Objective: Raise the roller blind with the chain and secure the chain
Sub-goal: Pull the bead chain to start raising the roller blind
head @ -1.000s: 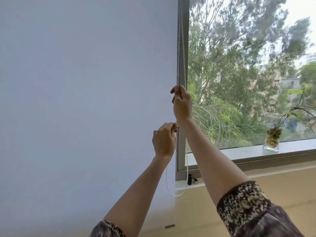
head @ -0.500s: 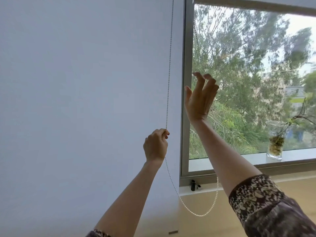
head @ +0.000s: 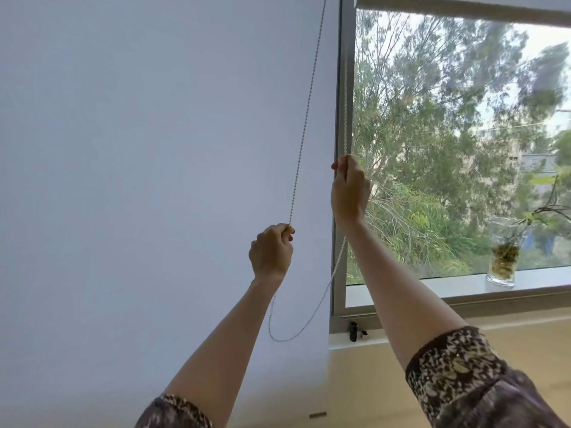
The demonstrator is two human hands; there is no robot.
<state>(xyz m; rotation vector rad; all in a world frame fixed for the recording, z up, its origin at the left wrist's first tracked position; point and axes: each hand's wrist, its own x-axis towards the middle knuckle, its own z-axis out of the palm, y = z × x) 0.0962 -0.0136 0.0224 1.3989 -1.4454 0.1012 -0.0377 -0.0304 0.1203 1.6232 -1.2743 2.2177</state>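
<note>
A white bead chain [head: 304, 125] hangs as a loop beside the grey window frame [head: 337, 273]. My left hand [head: 272, 251] is shut on the left strand, which runs taut up to the top edge. Higher up, my right hand [head: 349, 189] is shut on the right strand against the frame. The slack loop sags below both hands to about sill height. The roller blind's bottom edge [head: 463, 6] shows along the top of the window pane. A small black chain holder [head: 353, 331] sits at the foot of the frame.
A large white surface [head: 139, 180] fills the left half. A glass vase with a plant [head: 502, 261] stands on the window sill [head: 432, 288] at the right. Trees show through the pane. A beige wall runs under the sill.
My right hand, open and off the chain half a second ago, has closed on the right strand by the frame. The loop has shifted left and hangs narrower. My left hand keeps its grip.
</note>
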